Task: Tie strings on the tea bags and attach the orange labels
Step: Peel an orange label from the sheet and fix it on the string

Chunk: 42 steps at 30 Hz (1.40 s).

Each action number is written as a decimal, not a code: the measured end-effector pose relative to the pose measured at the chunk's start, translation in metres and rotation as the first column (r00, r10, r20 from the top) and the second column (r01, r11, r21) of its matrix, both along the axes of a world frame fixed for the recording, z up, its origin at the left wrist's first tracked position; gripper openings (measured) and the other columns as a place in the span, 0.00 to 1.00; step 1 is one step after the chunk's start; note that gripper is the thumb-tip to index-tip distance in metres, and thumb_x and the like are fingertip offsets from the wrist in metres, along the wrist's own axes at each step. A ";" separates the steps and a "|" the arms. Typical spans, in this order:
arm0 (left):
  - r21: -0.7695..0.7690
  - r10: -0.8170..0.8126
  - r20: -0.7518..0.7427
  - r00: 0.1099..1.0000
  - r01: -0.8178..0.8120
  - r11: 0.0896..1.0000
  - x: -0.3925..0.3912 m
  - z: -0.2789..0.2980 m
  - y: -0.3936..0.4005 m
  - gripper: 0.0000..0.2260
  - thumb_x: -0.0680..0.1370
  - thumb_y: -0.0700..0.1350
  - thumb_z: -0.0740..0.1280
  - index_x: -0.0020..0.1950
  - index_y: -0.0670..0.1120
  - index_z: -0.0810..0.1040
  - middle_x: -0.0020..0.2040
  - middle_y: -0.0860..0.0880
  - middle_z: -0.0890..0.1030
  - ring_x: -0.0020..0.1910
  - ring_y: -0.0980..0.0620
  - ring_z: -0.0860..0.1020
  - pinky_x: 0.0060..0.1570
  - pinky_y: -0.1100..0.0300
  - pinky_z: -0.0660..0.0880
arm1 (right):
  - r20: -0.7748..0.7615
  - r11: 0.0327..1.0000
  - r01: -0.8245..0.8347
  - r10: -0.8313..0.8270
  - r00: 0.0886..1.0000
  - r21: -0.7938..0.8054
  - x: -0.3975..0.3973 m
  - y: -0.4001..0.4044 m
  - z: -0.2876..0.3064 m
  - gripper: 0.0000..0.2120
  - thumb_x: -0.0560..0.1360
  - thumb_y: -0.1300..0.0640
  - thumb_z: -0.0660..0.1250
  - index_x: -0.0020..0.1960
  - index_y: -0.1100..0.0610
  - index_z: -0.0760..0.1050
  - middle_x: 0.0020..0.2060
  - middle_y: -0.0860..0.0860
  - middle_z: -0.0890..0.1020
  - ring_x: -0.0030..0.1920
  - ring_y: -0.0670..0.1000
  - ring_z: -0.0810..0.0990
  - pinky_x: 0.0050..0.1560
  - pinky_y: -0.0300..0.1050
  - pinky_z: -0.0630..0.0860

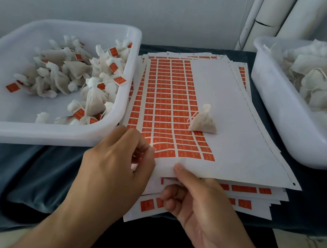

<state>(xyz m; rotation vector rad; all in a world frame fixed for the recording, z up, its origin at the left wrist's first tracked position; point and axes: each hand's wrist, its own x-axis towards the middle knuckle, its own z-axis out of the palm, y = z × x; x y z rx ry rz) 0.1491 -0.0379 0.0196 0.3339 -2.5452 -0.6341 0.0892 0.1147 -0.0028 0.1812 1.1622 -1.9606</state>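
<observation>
- Left tray (108,137) holds many labelled bags; right tray (271,103) looks full of unlabelled ones
- Tied bag (204,122) awaits its label
- Left hand (116,163) pinches a label on the sheet (239,147); right hand (198,200) pinches the sheet's edge

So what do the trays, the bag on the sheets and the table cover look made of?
Trays: white plastic, smooth and slightly translucent, with moulded rounded rims. Bag: thin off-white filter paper or mesh, gathered at its neck; which one is unclear. Cover: dark blue cloth, probably velvet, judging by its soft sheen and folds.
</observation>
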 end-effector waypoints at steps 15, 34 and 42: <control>-0.176 -0.106 -0.150 0.983 0.079 0.981 -0.061 0.009 0.010 0.05 0.81 0.49 0.69 0.49 0.48 0.80 0.46 0.52 0.81 0.38 0.56 0.79 0.35 0.59 0.80 | -0.516 0.648 -0.618 0.750 0.414 0.445 -0.016 0.026 0.020 0.16 0.84 0.47 0.62 0.41 0.52 0.77 0.38 0.60 0.79 0.32 0.35 0.74 0.39 0.26 0.70; -0.140 0.000 -0.137 0.991 -0.020 0.990 -0.177 -0.008 0.004 0.10 0.80 0.56 0.67 0.53 0.52 0.82 0.51 0.54 0.82 0.40 0.57 0.77 0.35 0.67 0.74 | -0.697 0.835 0.150 0.327 0.638 0.529 -0.195 -0.014 0.041 0.14 0.83 0.44 0.64 0.48 0.50 0.84 0.40 0.43 0.87 0.34 0.47 0.84 0.37 0.36 0.77; -0.048 -0.028 -0.108 0.994 0.022 0.999 -0.181 -0.026 0.003 0.12 0.80 0.58 0.67 0.57 0.53 0.81 0.56 0.56 0.81 0.43 0.58 0.79 0.38 0.69 0.73 | -0.749 0.886 0.191 0.223 0.623 0.422 -0.205 -0.010 0.017 0.04 0.78 0.51 0.72 0.48 0.49 0.85 0.40 0.44 0.87 0.33 0.42 0.82 0.36 0.33 0.77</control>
